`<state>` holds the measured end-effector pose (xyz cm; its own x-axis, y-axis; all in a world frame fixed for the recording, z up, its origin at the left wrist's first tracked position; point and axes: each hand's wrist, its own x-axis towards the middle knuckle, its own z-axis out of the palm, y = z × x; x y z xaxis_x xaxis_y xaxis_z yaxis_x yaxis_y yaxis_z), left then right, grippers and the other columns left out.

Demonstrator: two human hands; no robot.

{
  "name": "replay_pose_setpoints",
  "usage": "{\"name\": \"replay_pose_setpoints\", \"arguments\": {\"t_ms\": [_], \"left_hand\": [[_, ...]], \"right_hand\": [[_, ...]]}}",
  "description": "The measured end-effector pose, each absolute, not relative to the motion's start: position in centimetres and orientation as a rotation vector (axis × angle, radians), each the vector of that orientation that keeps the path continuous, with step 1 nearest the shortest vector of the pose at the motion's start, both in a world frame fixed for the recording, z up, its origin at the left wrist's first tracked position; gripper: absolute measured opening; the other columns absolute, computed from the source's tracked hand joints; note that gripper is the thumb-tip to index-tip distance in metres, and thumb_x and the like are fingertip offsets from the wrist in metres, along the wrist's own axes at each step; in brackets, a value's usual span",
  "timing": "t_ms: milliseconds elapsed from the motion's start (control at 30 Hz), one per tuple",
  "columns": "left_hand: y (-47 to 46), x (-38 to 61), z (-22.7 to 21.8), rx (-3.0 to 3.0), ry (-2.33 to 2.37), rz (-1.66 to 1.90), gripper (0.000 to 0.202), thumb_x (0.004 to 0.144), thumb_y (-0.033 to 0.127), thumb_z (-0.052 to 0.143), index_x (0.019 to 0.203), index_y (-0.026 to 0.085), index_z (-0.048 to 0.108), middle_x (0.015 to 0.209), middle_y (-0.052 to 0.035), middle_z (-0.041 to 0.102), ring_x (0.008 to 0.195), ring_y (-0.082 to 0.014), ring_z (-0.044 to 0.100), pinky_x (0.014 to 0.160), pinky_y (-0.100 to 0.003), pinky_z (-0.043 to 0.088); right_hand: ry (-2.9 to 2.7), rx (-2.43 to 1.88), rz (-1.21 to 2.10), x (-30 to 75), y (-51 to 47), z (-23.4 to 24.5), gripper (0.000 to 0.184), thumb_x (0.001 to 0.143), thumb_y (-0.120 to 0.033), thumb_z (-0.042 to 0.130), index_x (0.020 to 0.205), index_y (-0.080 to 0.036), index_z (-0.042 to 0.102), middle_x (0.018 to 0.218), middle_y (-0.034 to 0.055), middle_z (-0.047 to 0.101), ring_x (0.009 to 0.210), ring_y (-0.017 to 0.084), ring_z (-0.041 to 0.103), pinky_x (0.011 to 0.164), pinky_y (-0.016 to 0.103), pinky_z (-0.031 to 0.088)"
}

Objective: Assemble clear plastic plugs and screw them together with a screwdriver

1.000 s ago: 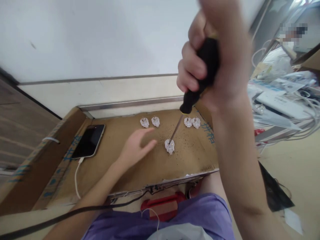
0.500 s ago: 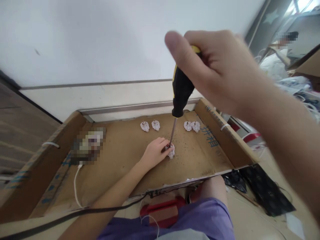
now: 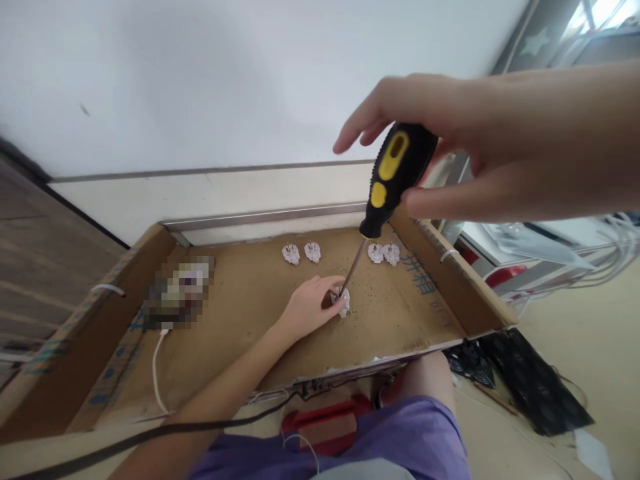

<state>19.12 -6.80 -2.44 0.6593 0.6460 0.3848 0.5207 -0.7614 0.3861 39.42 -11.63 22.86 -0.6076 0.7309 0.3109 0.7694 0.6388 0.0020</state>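
Note:
My left hand (image 3: pixel 311 305) pinches a small white plug part (image 3: pixel 343 304) against the cardboard, thumb and fingers around its left side. A screwdriver (image 3: pixel 399 170) with a black and yellow handle leans to the right, its tip down at that plug part. My right hand (image 3: pixel 450 143) is around the top of the handle with a loose grip. Its fingers reach out past the handle on the left and the thumb lies along its lower right side. Behind are two white plug parts with upright pins, one (image 3: pixel 291 253) and another (image 3: pixel 312 251). A further pair, one (image 3: pixel 376 252) beside another (image 3: pixel 391 253), is at the right.
The cardboard tray (image 3: pixel 240 300) has raised side walls and dark specks near the plug part. A blurred-out object (image 3: pixel 177 293) with a white cable (image 3: pixel 155 373) lies at the left. A black strap (image 3: pixel 150 437) crosses in front. A white wall (image 3: pixel 225 87) rises behind.
My right hand has turned and loosened on the screwdriver, its fingers stretching out. The handle has tilted to the right. My left hand stays on the plug part.

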Motion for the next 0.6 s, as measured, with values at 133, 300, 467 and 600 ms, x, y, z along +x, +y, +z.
{"name": "replay_pose_setpoints", "arguments": {"t_ms": [133,300,467,600], "left_hand": [[-4.6,13.5,0.6,2.721,1.277,0.740,0.043,0.084,0.044,0.048,0.120,0.022,0.051,0.112,-0.0073,0.063,0.105,-0.0241,0.056,0.091,-0.039,0.043],[-1.6,2.9,1.9,2.616,2.104,0.592,0.054,0.085,0.050,0.033,0.117,0.012,0.054,0.124,-0.0176,0.052,0.119,-0.0407,0.043,0.091,-0.053,0.038],[-3.4,-0.9,1.6,2.564,2.187,0.277,0.045,0.083,0.050,0.033,0.075,0.016,0.061,0.113,-0.0166,0.060,0.107,-0.0408,0.052,0.083,-0.052,0.043],[-5.8,3.1,1.9,2.566,1.854,0.554,0.034,0.085,0.045,0.038,0.078,0.019,0.059,0.106,-0.0105,0.064,0.103,-0.0285,0.057,0.092,-0.042,0.042]], "right_hand": [[-2.447,-1.334,-0.231,40.1,-12.2,22.7,0.035,0.072,-0.037,0.064,0.107,-0.039,0.056,0.093,-0.0039,0.050,0.053,0.002,0.045,0.039,0.017,0.030],[-2.403,-1.329,-0.015,40.3,-13.0,22.2,0.052,0.073,-0.031,0.060,0.122,-0.039,0.043,0.079,-0.0040,0.053,0.049,0.007,0.047,0.036,0.022,0.034],[-2.369,-1.188,-0.066,39.5,-12.6,22.1,0.036,0.077,-0.051,0.056,0.106,-0.029,0.058,0.074,-0.0030,0.058,0.053,0.007,0.046,0.041,0.021,0.031],[-2.375,-1.255,-0.157,38.7,-12.0,22.6,0.018,0.083,-0.037,0.051,0.087,-0.026,0.064,0.063,-0.0041,0.056,0.048,0.005,0.039,0.043,0.020,0.025]]}}
